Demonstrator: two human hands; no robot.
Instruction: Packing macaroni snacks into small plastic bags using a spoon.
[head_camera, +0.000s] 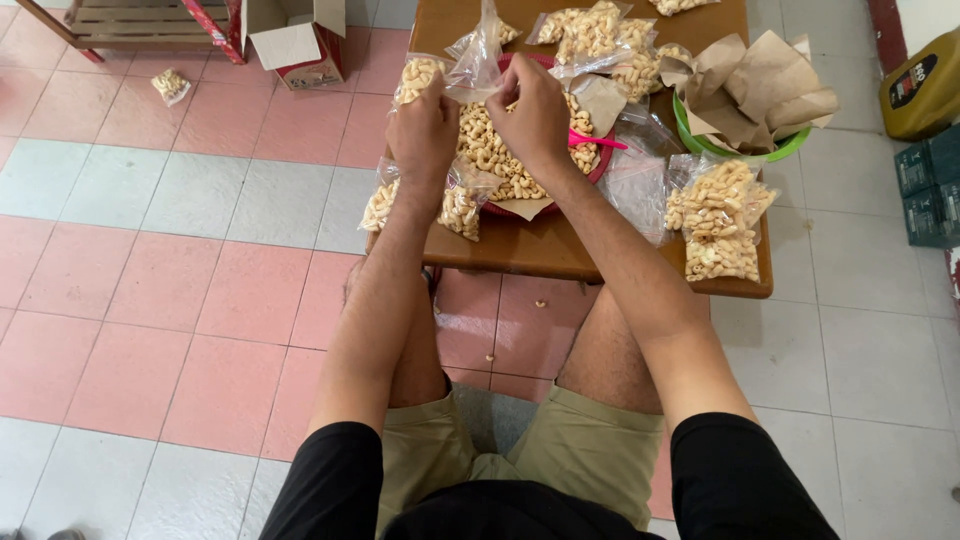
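A: State both hands.

B: My left hand (424, 128) and right hand (533, 110) are each pinched shut on the clear plastic bag (477, 60), held above the red tray (597, 165) of loose pale snacks on the brown table (560, 252).

A: Packages, by position?

B: Two filled bags (722, 218) at the table's right edge, stacked; filled bags at the left edge under my wrist, count unclear. One green bowl (738, 148) of brown paper, right. On the floor: one open cardboard box (296, 40), one small filled packet (170, 85). One pink scoop (596, 141) on the tray.
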